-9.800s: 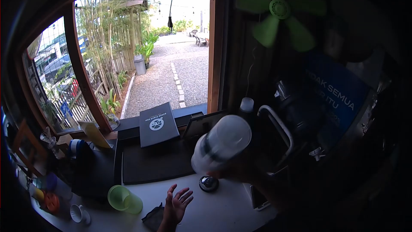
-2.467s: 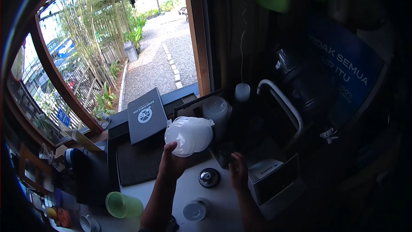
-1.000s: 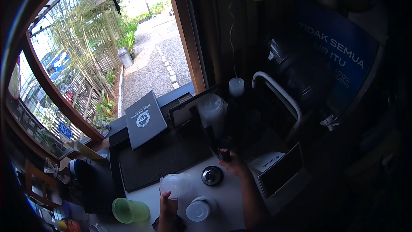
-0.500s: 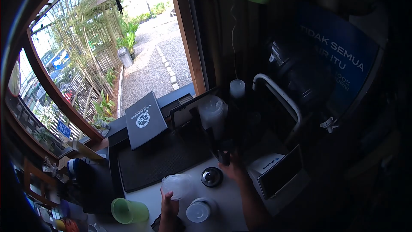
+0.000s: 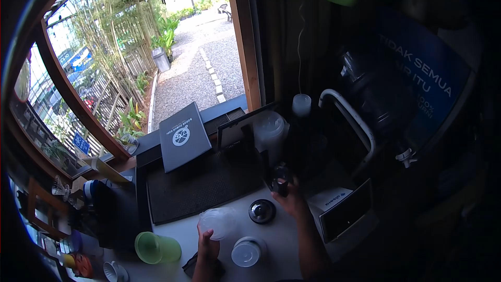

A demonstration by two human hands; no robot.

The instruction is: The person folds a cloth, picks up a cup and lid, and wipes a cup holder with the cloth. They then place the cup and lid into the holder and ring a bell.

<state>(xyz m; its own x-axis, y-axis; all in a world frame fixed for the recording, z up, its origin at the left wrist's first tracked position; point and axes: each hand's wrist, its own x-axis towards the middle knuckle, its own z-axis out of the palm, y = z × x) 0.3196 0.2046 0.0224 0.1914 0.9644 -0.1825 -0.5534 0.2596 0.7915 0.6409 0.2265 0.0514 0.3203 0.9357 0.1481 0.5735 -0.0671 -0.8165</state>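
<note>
My left hand [image 5: 208,246] is closed round the side of a translucent plastic stack, like cups or lids [image 5: 217,223], above the white counter. Farther right, my right hand [image 5: 294,201] grips a small black object [image 5: 280,181]; its kind I cannot tell in the dark. A round black lid-like piece with a shiny centre [image 5: 262,211] lies between my hands. Closer to me stands a translucent tub with a lid [image 5: 246,254]. To the left of my left hand, a light-green cup [image 5: 156,247] lies tilted toward the left.
A black mat [image 5: 201,188] covers the back of the counter, with a dark menu folder [image 5: 185,136] behind it. Stacked clear cups [image 5: 269,129] stand past my right hand. At right is a tablet on a stand [image 5: 347,211]; a white dripper [image 5: 115,271] sits at lower left.
The whole view has shifted, so things appear farther right and slightly higher. The black object in my right hand shows at a different angle. My left hand keeps its hold.
</note>
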